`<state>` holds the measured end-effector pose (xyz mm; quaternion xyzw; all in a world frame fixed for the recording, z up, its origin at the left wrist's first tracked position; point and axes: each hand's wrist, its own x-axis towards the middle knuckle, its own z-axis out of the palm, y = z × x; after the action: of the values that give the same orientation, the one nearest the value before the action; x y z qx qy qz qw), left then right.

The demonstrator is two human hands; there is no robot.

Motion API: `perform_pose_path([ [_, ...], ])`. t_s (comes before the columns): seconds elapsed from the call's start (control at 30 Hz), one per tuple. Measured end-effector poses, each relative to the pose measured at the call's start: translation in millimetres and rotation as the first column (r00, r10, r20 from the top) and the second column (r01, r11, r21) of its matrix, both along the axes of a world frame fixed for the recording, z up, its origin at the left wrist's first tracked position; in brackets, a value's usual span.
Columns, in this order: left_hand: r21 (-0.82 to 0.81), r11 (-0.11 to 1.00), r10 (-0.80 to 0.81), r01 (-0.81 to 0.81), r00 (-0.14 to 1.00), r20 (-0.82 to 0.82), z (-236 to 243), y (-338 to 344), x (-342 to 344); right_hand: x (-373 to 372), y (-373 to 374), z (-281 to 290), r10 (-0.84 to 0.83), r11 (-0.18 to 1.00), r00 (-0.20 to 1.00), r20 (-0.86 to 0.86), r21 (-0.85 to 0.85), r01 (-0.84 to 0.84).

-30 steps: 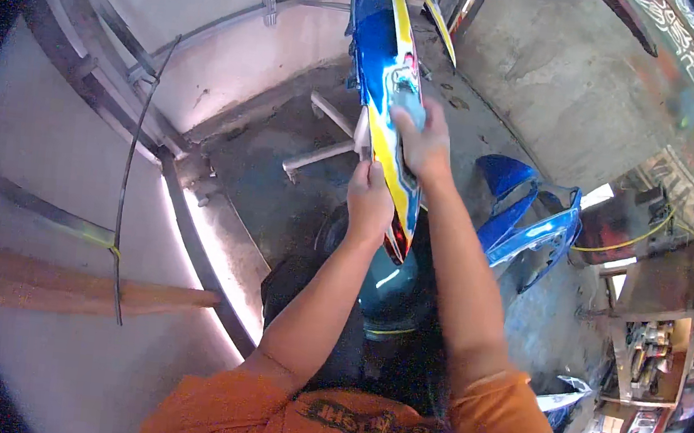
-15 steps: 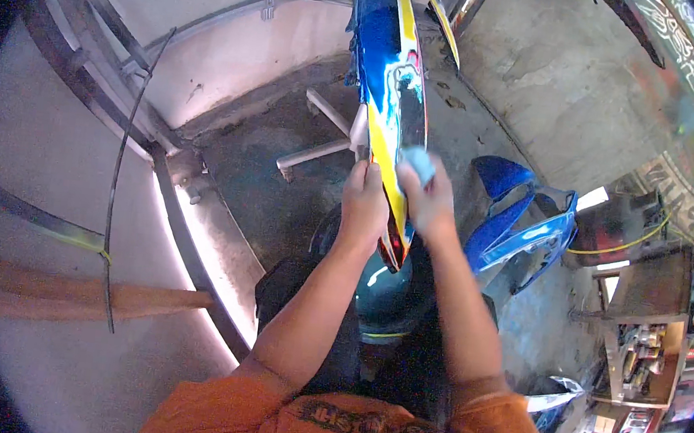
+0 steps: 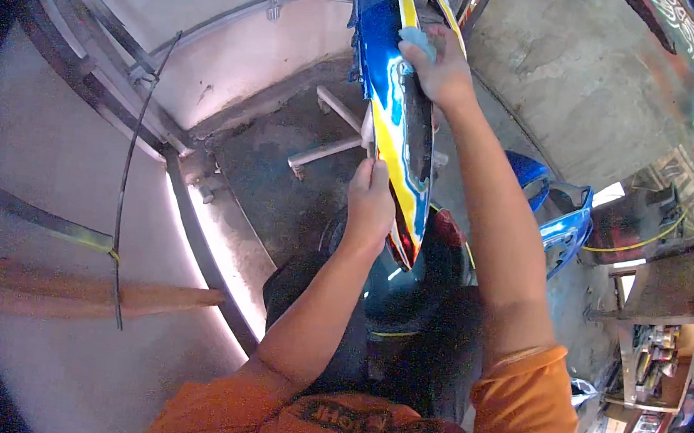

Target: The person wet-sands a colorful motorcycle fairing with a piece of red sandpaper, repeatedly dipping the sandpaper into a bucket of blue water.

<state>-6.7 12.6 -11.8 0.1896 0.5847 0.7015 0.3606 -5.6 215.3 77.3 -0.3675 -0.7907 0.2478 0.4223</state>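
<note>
A long, glossy fairing panel (image 3: pixel 378 44) in blue, yellow and white stretches away from me, its narrow dark-red tip pointing toward my lap. My left hand (image 3: pixel 371 206) grips the panel's left edge near that tip, thumb on top. Farther up, my right hand (image 3: pixel 443 71) presses a light blue cloth or sponge (image 3: pixel 418 43) against the upper part of the panel; which of the two it is I cannot tell. Below the tip sits a dark rounded object (image 3: pixel 393 300), partly hidden between my legs.
A pale stand leg (image 3: pixel 320 154) spreads over the floor beneath the panel. To the right lie blue fairing pieces (image 3: pixel 563 225), partly behind my right arm. Wooden shelves (image 3: pixel 657 359) with small goods stand at far right; a metal frame (image 3: pixel 195 227) runs along the left wall.
My right hand has slid up the panel, away from me, with the light blue cloth or sponge. The left hand keeps its hold near the tip. The view has shifted slightly.
</note>
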Motion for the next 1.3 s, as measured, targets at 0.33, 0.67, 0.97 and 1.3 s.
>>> perform_pose_path([
  [0.33, 0.079, 0.997, -0.001, -0.016, 0.977, 0.213, 7.9, -1.9, 5.9, 132.7, -138.6, -97.8, 0.067, 0.728, 0.985, -0.162, -0.667, -0.159],
  [0.67, 0.161, 0.986, -0.074, 0.034, 0.965, 0.251, 5.7, -5.2, -1.6, 188.0, -157.1, -129.2, -0.137, 0.699, 0.989, -0.051, -0.712, 0.061],
  [0.97, 0.159, 0.987, -0.029, 0.030, 1.000, -0.008, 1.3, -8.8, -3.3, 180.7, -123.2, -186.5, 0.190, 0.789, 0.778, 0.599, -0.564, 0.242],
  [1.3, 0.094, 0.995, -0.047, 0.018, 0.946, 0.321, 5.1, -10.9, -17.0, 166.9, -105.9, -326.7, 0.162, 0.641, 0.631, 0.759, -0.567, 0.518],
])
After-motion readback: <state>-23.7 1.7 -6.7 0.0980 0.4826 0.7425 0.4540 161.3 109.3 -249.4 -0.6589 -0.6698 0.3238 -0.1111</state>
